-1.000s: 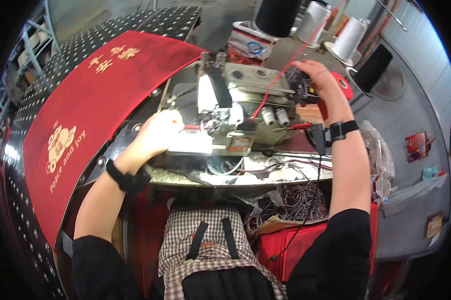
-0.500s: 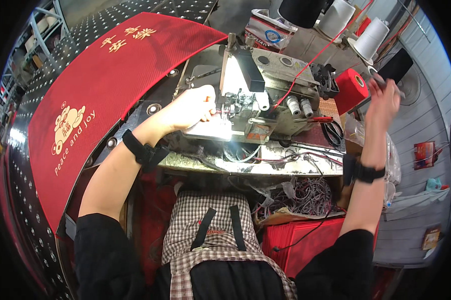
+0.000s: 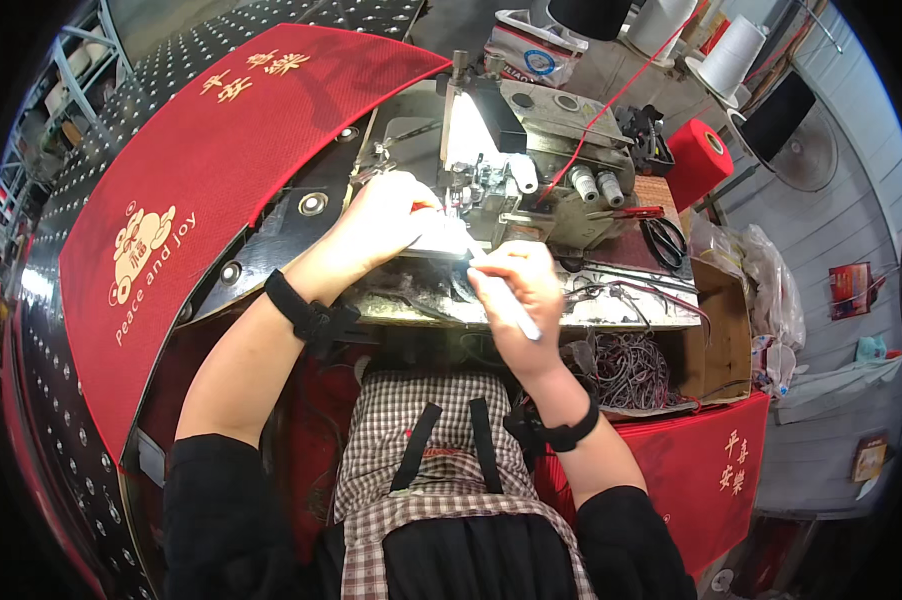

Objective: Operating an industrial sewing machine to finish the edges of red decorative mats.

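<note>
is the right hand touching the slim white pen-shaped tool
Touching. The head view shows it plainly: the right hand grips the slim white pen-shaped tool in its fingers, the shaft lying across the hand.

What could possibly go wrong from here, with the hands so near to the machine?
The left hand is close to the sewing machine's lit stitching area, so fingers might be pinched or pricked if it ran.

The slim white tool in the right hand points towards that area; a slip could jam or scratch something.

The red thread runs exposed above the machine and could perhaps snag.
</note>
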The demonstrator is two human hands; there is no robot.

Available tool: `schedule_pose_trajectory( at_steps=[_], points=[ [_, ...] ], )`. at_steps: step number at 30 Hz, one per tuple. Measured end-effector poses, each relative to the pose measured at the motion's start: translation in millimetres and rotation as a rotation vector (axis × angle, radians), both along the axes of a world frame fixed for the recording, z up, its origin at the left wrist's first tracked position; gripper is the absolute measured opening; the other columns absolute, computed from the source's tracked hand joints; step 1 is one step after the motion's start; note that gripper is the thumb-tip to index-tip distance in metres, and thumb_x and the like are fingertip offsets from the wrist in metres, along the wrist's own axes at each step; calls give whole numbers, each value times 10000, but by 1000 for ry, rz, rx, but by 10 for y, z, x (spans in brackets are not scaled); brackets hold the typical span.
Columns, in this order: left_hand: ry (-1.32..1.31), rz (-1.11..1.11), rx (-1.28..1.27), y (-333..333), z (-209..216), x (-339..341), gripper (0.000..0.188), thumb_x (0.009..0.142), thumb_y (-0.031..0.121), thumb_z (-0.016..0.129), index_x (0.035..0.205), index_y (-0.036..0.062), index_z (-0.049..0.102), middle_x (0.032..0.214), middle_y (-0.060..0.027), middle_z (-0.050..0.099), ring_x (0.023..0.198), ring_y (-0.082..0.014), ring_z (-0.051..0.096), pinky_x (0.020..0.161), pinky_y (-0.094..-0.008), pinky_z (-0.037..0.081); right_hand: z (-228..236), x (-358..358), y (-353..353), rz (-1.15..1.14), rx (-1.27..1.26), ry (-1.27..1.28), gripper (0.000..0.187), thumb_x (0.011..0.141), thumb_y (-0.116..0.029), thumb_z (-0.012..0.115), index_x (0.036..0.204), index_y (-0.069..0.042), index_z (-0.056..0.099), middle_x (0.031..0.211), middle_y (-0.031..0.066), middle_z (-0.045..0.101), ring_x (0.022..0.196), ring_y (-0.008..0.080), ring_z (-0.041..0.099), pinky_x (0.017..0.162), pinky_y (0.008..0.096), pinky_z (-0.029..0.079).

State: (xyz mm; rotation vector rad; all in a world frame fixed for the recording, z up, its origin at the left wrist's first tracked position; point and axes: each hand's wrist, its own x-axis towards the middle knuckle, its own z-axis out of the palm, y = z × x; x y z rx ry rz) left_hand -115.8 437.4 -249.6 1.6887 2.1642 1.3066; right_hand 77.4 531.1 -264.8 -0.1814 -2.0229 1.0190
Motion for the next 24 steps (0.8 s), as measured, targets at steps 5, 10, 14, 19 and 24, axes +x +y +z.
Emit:
schedule_pose_trajectory(
  at_steps=[5,10,14,19,24],
  points=[
    [12,-6,-37,-11,-32,-58,164,752,93,627,883,17,690,785,-131,628,721,-209,602,682,-306,483,-95,-94,-43,-44,436,-114,192,754,-33,687,938,-9,638,787,113,553,652,255,569,604,322,485],
    [-16,-41,-27,-9,-59,-111,163,749,91,627,881,17,689,795,-133,633,723,-213,603,682,-305,483,-63,-164,-31,-19,562,-194,202,763,-28,666,952,11,604,782,139,592,679,272,600,596,326,482],
    [-11,-65,-49,-13,-40,-141,163,750,90,622,878,12,686,793,-127,634,734,-217,602,689,-309,482,-15,-341,-99,-73,578,-116,128,779,-19,629,903,1,605,744,139,568,654,271,589,588,327,478],
    [-93,-112,-9,-32,-47,-151,163,750,85,616,875,3,681,788,-127,636,745,-226,605,694,-314,484,-15,-467,-169,-168,562,-112,38,791,-29,607,802,-5,579,677,125,512,609,281,558,559,349,466],
    [-74,-108,-82,-39,-30,-161,180,745,88,610,887,0,677,799,-131,635,744,-236,605,698,-319,484,-42,-531,-226,-220,581,-160,50,800,-49,607,824,-7,592,695,140,534,627,295,568,573,359,472]
  ],
)
